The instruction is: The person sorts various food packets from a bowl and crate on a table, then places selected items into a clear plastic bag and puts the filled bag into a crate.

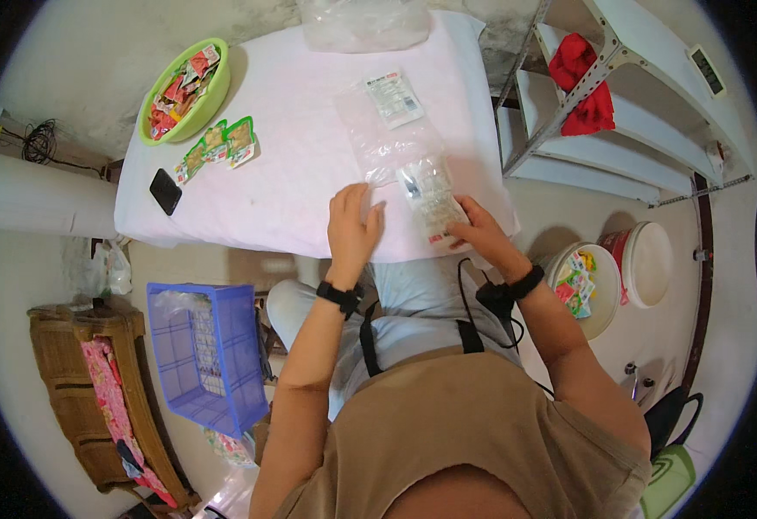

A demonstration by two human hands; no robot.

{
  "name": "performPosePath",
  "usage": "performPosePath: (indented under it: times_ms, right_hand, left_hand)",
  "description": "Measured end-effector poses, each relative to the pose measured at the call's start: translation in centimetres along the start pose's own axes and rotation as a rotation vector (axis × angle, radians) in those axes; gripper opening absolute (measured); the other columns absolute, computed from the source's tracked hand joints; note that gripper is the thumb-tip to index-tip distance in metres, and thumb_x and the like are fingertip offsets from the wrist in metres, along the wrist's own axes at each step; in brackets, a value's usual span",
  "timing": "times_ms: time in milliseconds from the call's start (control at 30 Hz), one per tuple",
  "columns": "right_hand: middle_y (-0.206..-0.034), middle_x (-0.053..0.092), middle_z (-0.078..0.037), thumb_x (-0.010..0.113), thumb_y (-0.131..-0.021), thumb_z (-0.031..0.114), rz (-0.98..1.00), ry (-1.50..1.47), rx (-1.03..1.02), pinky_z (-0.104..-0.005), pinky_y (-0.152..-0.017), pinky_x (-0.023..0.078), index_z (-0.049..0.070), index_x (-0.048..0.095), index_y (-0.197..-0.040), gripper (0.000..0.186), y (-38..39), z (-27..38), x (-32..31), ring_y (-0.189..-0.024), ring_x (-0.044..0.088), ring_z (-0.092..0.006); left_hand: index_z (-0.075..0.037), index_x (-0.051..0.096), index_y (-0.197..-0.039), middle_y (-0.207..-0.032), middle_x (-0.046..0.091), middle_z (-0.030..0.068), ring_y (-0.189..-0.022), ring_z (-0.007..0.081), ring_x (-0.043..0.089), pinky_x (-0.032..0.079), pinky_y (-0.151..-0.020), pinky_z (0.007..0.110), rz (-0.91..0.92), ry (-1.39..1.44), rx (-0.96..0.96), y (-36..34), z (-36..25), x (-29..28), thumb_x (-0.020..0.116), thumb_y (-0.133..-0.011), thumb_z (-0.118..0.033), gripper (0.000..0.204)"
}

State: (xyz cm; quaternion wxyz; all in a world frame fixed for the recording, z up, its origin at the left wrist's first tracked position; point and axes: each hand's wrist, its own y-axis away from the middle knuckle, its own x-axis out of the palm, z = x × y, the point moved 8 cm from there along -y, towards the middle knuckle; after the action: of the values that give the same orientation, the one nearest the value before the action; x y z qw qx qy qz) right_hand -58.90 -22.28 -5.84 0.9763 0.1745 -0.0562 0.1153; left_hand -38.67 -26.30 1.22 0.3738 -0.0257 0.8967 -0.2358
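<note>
On the white-covered table [296, 164], my right hand [482, 232] grips the near end of a clear-and-white plastic packet [432, 197], thumb on top. The packet's far end overlaps a flat clear plastic bag [370, 134]. At the bag's near left corner rests my left hand [355, 223], its fingers stretched out and thumb apart, holding nothing that I can see. A second packet, white with dark print [394, 99], lies over the bag's far right part.
A green basin [227, 80] of small colourful packets stands far left. Nearer are several green snack packets [241, 143] and a black phone [166, 191]. A large clear bag [364, 24] sits at the back. Right are metal shelves [607, 156] and white buckets [607, 298]; left, a blue crate [238, 363].
</note>
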Motion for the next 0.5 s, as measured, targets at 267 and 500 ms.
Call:
performPosePath:
  times_ms: [267, 500]
  right_hand:
    - [-0.098, 0.061, -0.005, 0.055, -0.086, 0.017, -0.008, -0.116, 0.096, -0.0245, -0.059, 0.052, 0.005, 0.044, -0.123, 0.041, 1.3, -1.7, -1.5, -0.078, 0.062, -0.0127]
    - [-0.086, 0.062, -0.004, 0.06, -0.084, 0.024, 0.066, 0.089, 0.068, -0.023, -0.058, 0.048, 0.005, 0.053, -0.111, 0.034, -0.4, -1.5, -1.3, -0.07, 0.059, -0.01]
  left_hand:
    - [-0.003, 0.056, -0.107, -0.106, 0.053, 0.0156, -0.096, 0.0318, 0.049, 0.043, -0.081, 0.038, 0.011, -0.145, 0.023, -2.4, 1.2, 3.4, 0.066, -0.074, -0.013, 0.037]
    - [-0.005, 0.06, -0.1, -0.099, 0.056, 0.015, -0.093, 0.0313, 0.051, 0.043, -0.081, 0.037, 0.12, -0.131, -0.077, -2.8, 3.2, 4.1, 0.061, -0.075, -0.009, 0.025]
